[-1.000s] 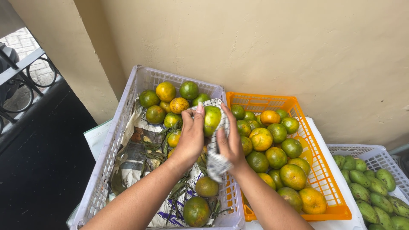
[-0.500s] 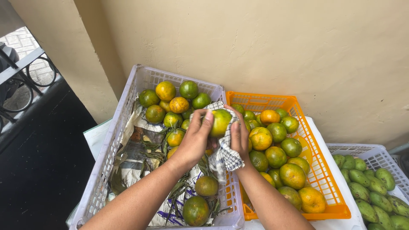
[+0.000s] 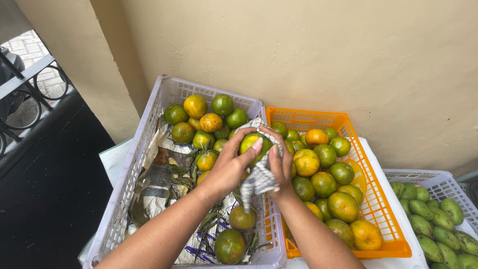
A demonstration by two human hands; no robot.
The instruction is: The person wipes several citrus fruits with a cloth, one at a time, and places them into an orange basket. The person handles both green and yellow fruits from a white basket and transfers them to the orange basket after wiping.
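Orange (image 3: 253,143) mostly green, yellowing on one flank, smooth skin; held above the rim shared by white crate (image 3: 130,169) and orange crate (image 3: 386,209). Left hand (image 3: 230,167) wrapped round it from the left, thumb across the front, fingers curled closed on the fruit. Right hand (image 3: 280,167) pressing a checked cloth (image 3: 259,177) against its right side, fingers bent over the cloth and fruit; cloth tail hanging below.

Count: crates three, with a second white one (image 3: 438,182) at far right. White crate: about a dozen oranges visible, most bunched at the far end, two loose near the front, on paper lining (image 3: 159,187) and dry leaves. Orange crate: about fifteen oranges, green to yellow-orange. Far-right crate: ten or so green mangoes (image 3: 438,219), cut off by the frame edge.

Against half a second ago: cloth pulled further over the top of the fruit, left thumb shifted onto its front; crates and remaining fruit unchanged.
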